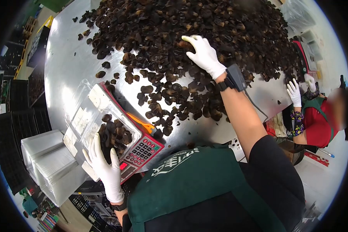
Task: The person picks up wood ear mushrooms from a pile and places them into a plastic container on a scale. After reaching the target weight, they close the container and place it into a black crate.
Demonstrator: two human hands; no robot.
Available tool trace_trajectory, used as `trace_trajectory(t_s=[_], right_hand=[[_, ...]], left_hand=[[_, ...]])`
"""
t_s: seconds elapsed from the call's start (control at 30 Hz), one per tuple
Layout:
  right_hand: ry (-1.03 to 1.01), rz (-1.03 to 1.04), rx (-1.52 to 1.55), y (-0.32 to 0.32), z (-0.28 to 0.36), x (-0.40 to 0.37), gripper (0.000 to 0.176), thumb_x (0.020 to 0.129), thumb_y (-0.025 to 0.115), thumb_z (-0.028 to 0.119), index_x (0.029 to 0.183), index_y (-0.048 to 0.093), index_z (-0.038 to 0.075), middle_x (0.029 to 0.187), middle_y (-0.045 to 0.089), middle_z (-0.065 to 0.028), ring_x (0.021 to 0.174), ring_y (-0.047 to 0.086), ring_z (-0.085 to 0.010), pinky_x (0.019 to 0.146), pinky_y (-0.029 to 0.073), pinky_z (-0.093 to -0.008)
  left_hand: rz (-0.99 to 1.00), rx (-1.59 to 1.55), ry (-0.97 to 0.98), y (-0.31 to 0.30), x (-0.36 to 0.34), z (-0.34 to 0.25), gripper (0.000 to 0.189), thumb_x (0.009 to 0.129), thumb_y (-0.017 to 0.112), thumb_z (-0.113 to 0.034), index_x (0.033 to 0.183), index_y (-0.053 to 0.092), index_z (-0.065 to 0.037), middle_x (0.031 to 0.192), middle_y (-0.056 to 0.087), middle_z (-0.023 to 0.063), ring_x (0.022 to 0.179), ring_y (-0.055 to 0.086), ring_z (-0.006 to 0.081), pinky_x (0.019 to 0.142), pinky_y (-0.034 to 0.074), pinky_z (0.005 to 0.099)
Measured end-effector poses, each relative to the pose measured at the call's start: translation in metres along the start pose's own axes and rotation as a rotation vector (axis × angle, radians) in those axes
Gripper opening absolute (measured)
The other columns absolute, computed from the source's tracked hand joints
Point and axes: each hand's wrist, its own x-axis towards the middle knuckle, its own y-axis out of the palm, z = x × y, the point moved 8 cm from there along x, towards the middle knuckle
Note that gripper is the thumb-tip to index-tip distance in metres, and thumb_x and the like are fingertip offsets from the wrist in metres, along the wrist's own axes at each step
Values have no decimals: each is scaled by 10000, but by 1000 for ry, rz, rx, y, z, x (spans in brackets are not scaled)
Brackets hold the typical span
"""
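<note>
My right hand (205, 57), in a white glove, is over the big heap of dark, curled dried mushrooms (150, 23). Its thumb and fingers are apart, and a browner piece (185, 44) lies near the fingertips. On the red electronic scale (145, 149) sits a clear plastic box (133, 127) with a small batch of the same mushrooms (114, 135) inside. My left hand (104, 166), also gloved, rests at the near side of this box, fingers spread beside the batch. Whether the fingertips touch the mushrooms is hard to tell.
An orange-handled tool (141, 122) lies along the scale. Stacked clear plastic boxes (52, 162) stand to the left. The metal table (65, 50) carries loose mushrooms. At right, a co-worker in a red shirt (323, 127) has gloved hands by another red scale (301, 54).
</note>
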Motion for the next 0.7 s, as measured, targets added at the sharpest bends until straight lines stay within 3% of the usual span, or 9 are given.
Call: trace_trajectory(t_s=[0.07, 0.13, 0.2, 0.4, 0.43, 0.53, 0.7], right_hand=[[56, 131, 108, 15, -19, 11, 400, 814, 696, 214, 1211, 696, 168, 1117, 708, -109, 1065, 656, -294, 947, 531, -404], [144, 162, 392, 19, -36, 15, 351, 829, 755, 206, 1152, 717, 74, 1051, 741, -112, 935, 711, -222, 857, 546, -335], [209, 212, 644, 9, -28, 8, 374, 867, 765, 207, 1174, 695, 7, 1024, 736, -71, 895, 676, -137, 806, 527, -281], [561, 392, 1083, 5, -9, -26, 436, 915, 756, 220, 1258, 637, -21, 998, 687, -11, 829, 611, -71, 708, 485, -231], [558, 495, 1214, 10, -6, -30, 431, 926, 744, 222, 1268, 626, -13, 986, 676, 7, 786, 600, -59, 664, 467, -216], [531, 534, 1532, 15, 21, -41, 386, 946, 720, 226, 1250, 638, 2, 972, 670, 21, 758, 596, -46, 635, 450, -199], [268, 668, 1318, -7, 137, -40, 408, 928, 698, 109, 1302, 607, -28, 1059, 697, -50, 856, 649, -80, 704, 511, -214]], left_hand=[[-11, 8, 7, -1, 0, -1, 627, 907, 637, -164, 1493, 441, -54, 1440, 533, 142, 1388, 446, 319, 1233, 161, 534], [-24, 7, 2, -1, -1, -1, 624, 904, 635, -164, 1490, 448, -57, 1448, 533, 137, 1390, 445, 322, 1231, 173, 534], [-31, 0, -8, -3, 0, -3, 622, 898, 634, -163, 1487, 460, -64, 1458, 535, 136, 1390, 444, 327, 1230, 192, 533], [-29, -5, -25, -1, 0, -2, 635, 880, 644, -115, 1486, 461, -65, 1468, 527, 122, 1395, 440, 312, 1233, 186, 529], [-22, -9, -23, -2, 0, -2, 636, 882, 647, -123, 1486, 459, -62, 1465, 529, 121, 1393, 443, 313, 1232, 181, 531], [-14, -24, -12, -3, 2, -5, 643, 880, 660, -138, 1484, 457, -56, 1458, 533, 120, 1390, 446, 315, 1230, 171, 534], [-51, -93, -61, -9, 2, -3, 686, 843, 701, -109, 1483, 460, -50, 1458, 517, 141, 1396, 431, 328, 1214, 208, 532]])
